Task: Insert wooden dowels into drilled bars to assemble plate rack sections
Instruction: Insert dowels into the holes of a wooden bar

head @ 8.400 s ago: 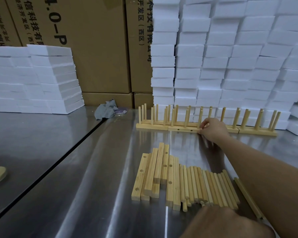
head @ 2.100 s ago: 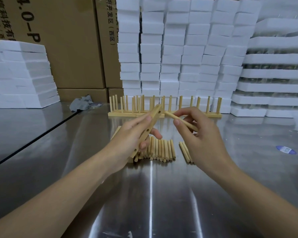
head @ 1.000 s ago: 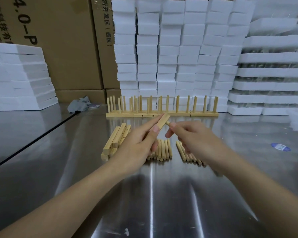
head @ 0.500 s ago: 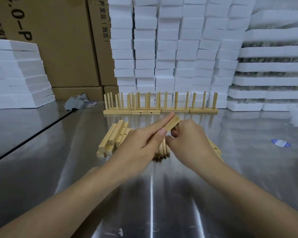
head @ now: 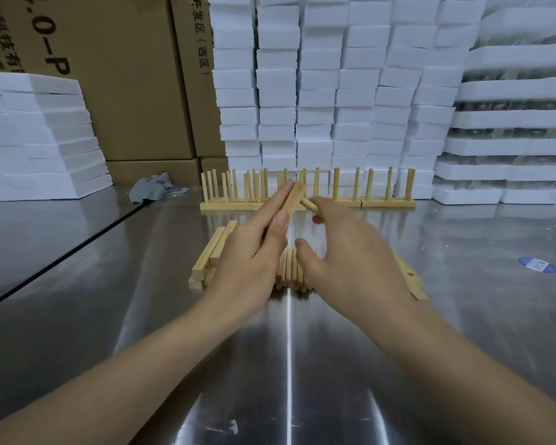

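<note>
Bar (head: 292, 200) of square pale wood is pinched in the left hand (head: 251, 255), and the curled right hand (head: 353, 252) holds a round dowel (head: 309, 204) against it.

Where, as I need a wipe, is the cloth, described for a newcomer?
Find the brown cardboard boxes behind the steel table. At their foot, left of the finished rack sections, lies a crumpled grey cloth, the only limp, grey thing there.
</note>
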Action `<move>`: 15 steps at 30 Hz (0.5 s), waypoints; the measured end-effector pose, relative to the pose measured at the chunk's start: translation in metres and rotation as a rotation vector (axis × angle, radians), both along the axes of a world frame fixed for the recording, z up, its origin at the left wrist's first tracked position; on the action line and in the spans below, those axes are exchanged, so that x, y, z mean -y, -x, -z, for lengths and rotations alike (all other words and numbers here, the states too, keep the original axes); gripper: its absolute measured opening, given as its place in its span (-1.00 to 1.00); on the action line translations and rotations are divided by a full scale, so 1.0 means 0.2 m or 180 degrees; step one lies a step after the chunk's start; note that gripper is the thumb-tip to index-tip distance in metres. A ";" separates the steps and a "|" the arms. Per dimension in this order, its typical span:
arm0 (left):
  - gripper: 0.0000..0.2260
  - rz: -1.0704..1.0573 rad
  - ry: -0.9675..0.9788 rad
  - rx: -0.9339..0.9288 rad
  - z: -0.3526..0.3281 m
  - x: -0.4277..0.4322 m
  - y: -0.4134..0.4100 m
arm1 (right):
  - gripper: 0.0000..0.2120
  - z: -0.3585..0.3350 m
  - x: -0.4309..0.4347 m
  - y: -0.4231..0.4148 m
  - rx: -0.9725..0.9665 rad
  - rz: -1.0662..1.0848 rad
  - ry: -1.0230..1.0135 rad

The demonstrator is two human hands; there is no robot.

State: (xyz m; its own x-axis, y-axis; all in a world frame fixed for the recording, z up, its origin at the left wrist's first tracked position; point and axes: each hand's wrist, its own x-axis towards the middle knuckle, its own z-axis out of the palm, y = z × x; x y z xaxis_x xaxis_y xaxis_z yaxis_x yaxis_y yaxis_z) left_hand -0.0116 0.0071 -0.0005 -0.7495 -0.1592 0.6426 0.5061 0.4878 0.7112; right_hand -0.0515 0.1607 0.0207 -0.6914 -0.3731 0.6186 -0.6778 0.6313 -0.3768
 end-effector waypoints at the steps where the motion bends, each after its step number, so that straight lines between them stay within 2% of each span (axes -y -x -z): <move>1: -0.59 0.0050 -0.0178 0.0001 0.00 -0.02 0.00 | -0.32 0.01 0.02 -0.01 -0.0028 0.0083 -0.0072; 3: -0.61 0.0141 -0.0416 0.0004 0.01 -0.07 -0.01 | -0.21 0.01 0.04 0.01 -0.0125 0.0272 -0.0207; 5: -0.65 0.0209 -0.0578 -0.0019 0.03 -0.10 -0.01 | -0.25 0.02 0.05 0.04 -0.0257 0.0441 -0.0270; 7: -0.65 0.0226 -0.0695 -0.0028 0.03 -0.12 -0.02 | -0.38 0.03 0.05 0.06 -0.0352 0.0550 -0.0277; 10: -0.64 0.0185 -0.0762 0.0056 0.05 -0.15 -0.02 | -0.73 0.03 0.06 0.09 -0.0569 0.0639 -0.0229; 11: -0.63 0.0202 -0.0789 0.0082 0.06 -0.16 -0.03 | -0.79 0.02 0.07 0.10 -0.0619 0.0685 -0.0245; 15: -0.63 0.0223 -0.0666 0.0206 0.06 -0.16 -0.03 | -0.71 0.00 0.05 0.13 -0.0688 0.0913 -0.0458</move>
